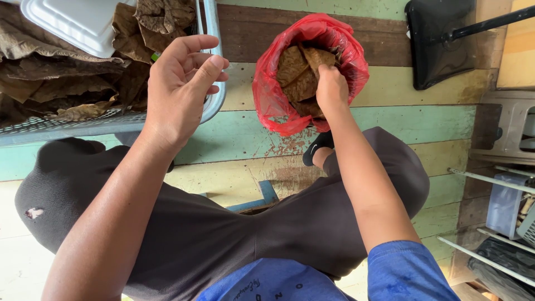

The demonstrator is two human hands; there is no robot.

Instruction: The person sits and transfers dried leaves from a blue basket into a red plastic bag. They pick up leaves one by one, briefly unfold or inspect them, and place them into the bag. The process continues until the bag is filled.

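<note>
While crinkly red bag [278,106] sags, right hand [331,88] pinches brittle leaves [298,72].

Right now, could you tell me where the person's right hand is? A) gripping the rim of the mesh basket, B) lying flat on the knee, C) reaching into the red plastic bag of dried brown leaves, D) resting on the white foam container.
C: the right hand is sunk into the open red plastic bag, its fingers among the dried brown leaves.
</note>
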